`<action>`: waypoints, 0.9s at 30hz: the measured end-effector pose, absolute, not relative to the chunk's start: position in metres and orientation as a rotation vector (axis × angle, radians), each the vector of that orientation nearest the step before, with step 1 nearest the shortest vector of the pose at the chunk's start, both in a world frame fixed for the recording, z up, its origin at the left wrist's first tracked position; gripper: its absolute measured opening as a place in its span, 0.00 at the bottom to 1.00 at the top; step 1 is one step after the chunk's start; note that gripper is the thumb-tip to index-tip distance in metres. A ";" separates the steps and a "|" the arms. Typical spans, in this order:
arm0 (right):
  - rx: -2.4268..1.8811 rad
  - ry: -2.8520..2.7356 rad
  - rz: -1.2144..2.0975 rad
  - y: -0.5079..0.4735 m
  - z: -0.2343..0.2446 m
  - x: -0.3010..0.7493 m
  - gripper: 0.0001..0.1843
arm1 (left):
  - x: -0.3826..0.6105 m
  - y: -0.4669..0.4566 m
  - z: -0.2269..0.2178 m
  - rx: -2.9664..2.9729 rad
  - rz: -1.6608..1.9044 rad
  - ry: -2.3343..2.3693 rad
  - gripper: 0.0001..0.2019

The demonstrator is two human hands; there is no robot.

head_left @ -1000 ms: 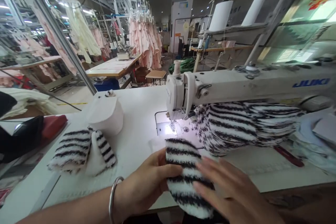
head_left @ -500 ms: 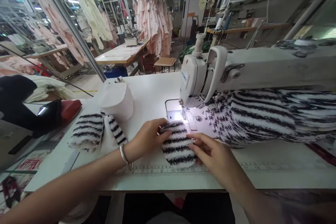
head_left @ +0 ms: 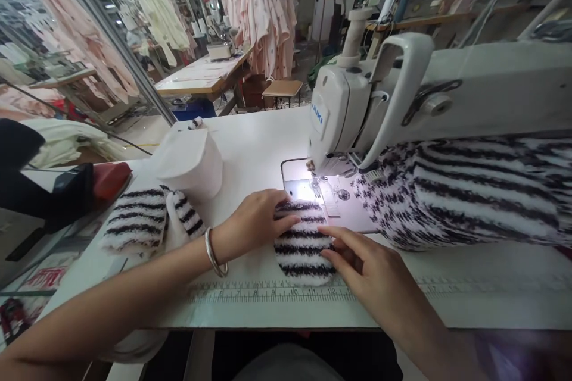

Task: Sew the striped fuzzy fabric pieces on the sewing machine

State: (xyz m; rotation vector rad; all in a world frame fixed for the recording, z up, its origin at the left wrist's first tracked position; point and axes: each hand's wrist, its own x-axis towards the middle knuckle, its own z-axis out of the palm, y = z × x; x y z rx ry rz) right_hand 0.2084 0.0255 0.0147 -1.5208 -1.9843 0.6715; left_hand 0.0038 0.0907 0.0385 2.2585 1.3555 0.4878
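A small striped black-and-white fleece piece (head_left: 304, 253) with rounded lower corners lies flat in front of the sewing machine (head_left: 339, 113). Its far edge is close to the lit presser foot (head_left: 316, 186). My left hand (head_left: 252, 220), a silver bangle at the wrist, grips the piece's upper left edge, thumb on top and fingertips partly hidden. At the right edge, my right hand (head_left: 364, 265) pinches the cloth between thumb and forefinger; its other fingers are curled underneath.
Striped fleece (head_left: 482, 190) is heaped under the machine arm. To the left sit folded striped pieces (head_left: 136, 220) and a white block-shaped bundle (head_left: 190, 161). A printed ruler (head_left: 277, 293) runs along the table's front. Hanging pink garments (head_left: 268, 18) fill the background.
The view has shifted nearer the machine, which looks larger. Both hands keep hold of the fleece piece, which lies almost the same way; my left thumb sits slightly further over it.
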 end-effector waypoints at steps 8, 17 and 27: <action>-1.406 -2.131 0.375 0.017 0.001 0.206 0.19 | 0.015 0.099 0.029 2.295 0.502 1.341 0.05; -1.354 -2.200 0.173 0.008 -0.012 0.204 0.27 | 0.020 0.091 0.030 2.109 0.425 1.420 0.07; -1.352 -2.217 0.160 0.014 -0.017 0.213 0.30 | 0.021 0.095 0.029 2.077 0.474 1.477 0.07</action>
